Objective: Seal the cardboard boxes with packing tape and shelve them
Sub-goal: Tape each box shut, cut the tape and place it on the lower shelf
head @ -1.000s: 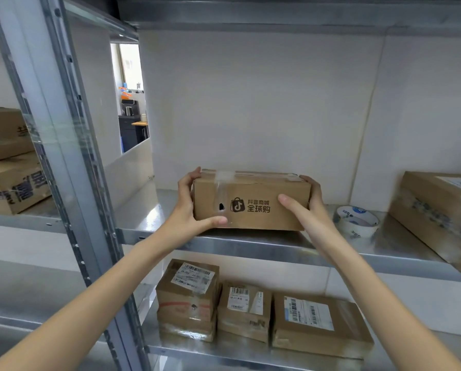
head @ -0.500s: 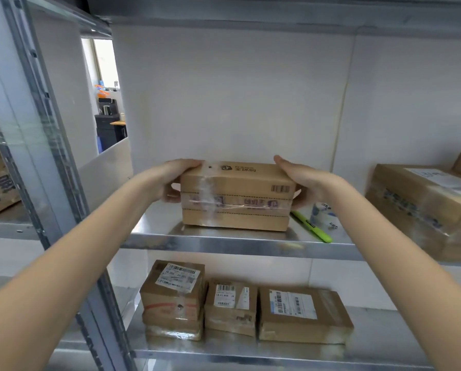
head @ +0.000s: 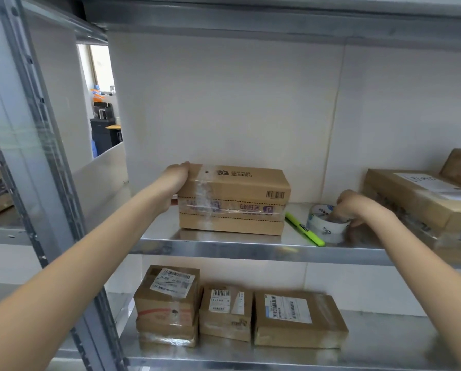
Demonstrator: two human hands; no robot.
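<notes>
Mid-frame, the brown cardboard box with clear tape bands (head: 233,199) sits on the metal shelf (head: 250,250). Left hand (head: 174,183) grips its left end. Right hand (head: 353,207) looks clamped on the white packing tape roll (head: 327,227), centre right, though it's blurry.

Both arms outstretched, fingers (head: 343,210) curled
</notes>
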